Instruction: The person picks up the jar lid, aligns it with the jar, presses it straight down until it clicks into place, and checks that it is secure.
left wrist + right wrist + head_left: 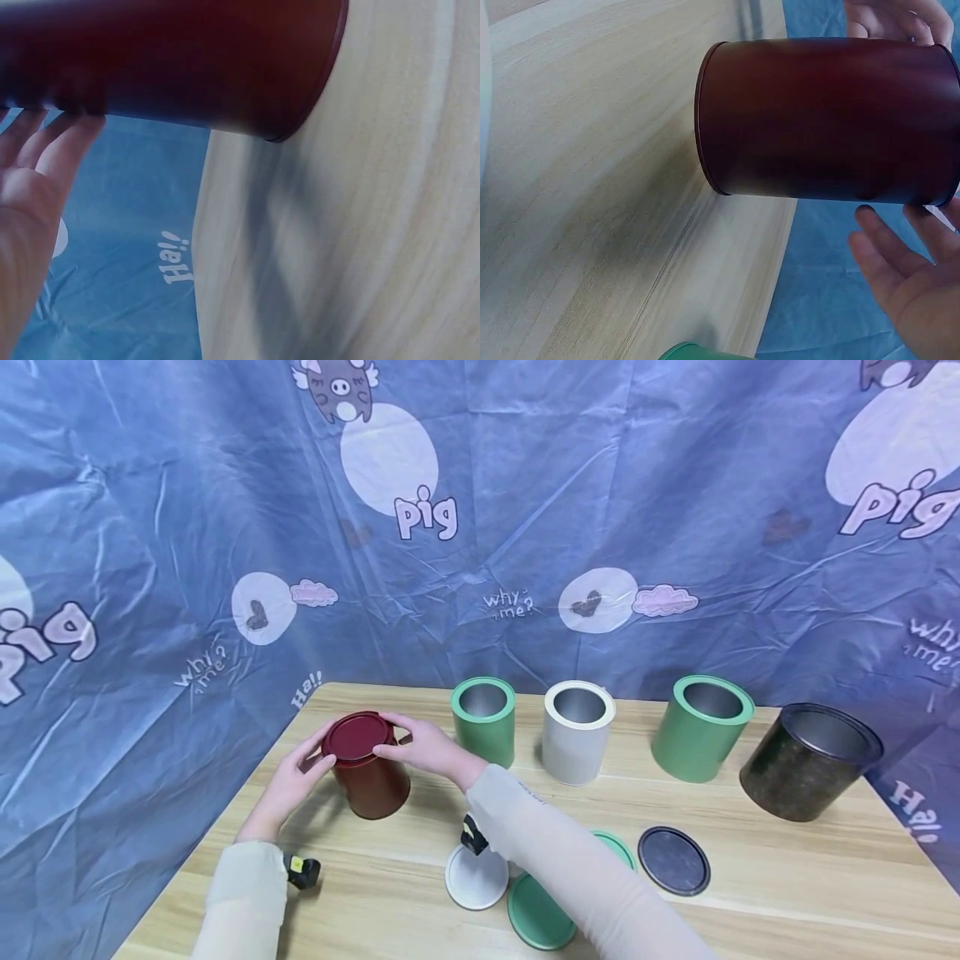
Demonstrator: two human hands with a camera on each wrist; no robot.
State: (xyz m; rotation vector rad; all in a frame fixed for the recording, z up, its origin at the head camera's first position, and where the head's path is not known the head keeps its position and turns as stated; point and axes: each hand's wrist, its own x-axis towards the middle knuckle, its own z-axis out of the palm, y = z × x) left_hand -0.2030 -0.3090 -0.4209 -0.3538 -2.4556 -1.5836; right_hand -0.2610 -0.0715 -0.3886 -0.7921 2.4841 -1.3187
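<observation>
A dark red can [375, 787] stands at the left of the wooden table, with a matching red lid [358, 735] on its top. My left hand [291, 778] grips the can's upper left side, thumb at the front of the rim. In the left wrist view its fingers [71, 146] meet the can's wall. From the right, my right hand [431, 747] holds the lid's edge, thumb over the top and forefinger at the far side. The right wrist view shows the other fingers [889, 259] spread beside the can [825, 120].
Along the back stand a green can [486, 735], a white can [573, 747], a wider green can [693, 745] and a black can [798, 772], all lidless. In front lie a white lid [477, 878], a green lid [538, 914], another green lid [617, 847] and a black lid [673, 860]. A blue printed curtain [495, 527] hangs behind.
</observation>
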